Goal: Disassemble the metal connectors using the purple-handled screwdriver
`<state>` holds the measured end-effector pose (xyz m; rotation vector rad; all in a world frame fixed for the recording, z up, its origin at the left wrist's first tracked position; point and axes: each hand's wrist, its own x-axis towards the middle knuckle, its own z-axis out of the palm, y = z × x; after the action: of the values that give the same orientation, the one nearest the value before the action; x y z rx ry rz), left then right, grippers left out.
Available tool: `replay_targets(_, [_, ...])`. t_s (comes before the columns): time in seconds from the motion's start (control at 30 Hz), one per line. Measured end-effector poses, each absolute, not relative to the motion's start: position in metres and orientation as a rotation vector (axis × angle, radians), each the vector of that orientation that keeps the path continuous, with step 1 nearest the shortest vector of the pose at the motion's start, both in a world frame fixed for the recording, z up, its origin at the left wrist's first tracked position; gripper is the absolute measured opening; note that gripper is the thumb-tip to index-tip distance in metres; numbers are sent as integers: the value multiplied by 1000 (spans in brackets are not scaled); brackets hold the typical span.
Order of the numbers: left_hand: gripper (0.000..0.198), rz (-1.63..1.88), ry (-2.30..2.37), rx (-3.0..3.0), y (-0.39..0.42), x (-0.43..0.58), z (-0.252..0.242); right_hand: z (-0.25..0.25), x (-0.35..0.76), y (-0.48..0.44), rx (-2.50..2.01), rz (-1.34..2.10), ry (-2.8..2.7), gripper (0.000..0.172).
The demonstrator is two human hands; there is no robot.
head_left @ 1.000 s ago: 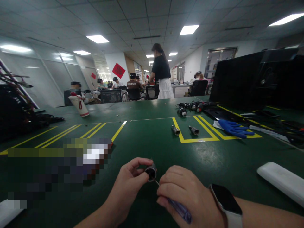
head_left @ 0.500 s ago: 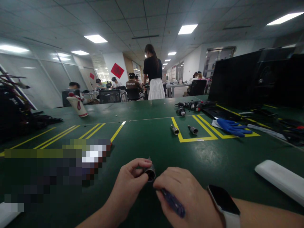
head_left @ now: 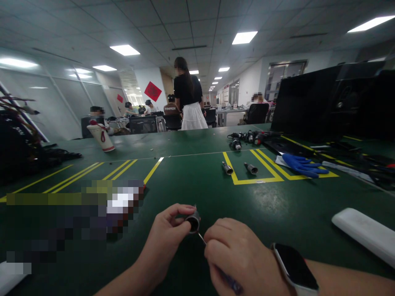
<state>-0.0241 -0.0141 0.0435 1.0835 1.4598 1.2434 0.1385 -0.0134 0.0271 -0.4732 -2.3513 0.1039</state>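
Observation:
Between the thumb and fingers of my left hand (head_left: 168, 234) is a hollow grey metal cup-shaped part (head_left: 194, 223), its open end facing me. My right hand (head_left: 239, 248), with a watch on the wrist, is closed around a screwdriver (head_left: 233, 283) with a dark purple, see-through handle. Its thin metal shaft points up and left to the lower rim of the part; whether the tip touches it I cannot tell. Farther off on the green table lie two similar metal parts, one (head_left: 227, 168) across a yellow tape line and the other (head_left: 251, 168) inside the taped area.
A blue glove (head_left: 300, 164) and dark tools with cables (head_left: 247, 137) lie at the back right, near black monitors (head_left: 308, 98). White blocks flank me, one (head_left: 364, 234) at right. A pale cup (head_left: 101, 137) stands back left. People are beyond the table.
My right hand has drawn slightly right and down, so the screwdriver's shaft now shows. The metal part has shifted a little up and left. A standing person beyond has moved left.

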Motion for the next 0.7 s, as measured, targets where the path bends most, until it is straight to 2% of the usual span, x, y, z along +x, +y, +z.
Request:
replay_targets(0.33, [15, 1306, 1380, 1046, 1, -31, 34, 33, 147, -9, -370, 272, -2159, 12])
replay_targets(0.7, [18, 1467, 1450, 1313, 82, -31, -8, 15, 161, 57, -889, 357, -1793, 9])
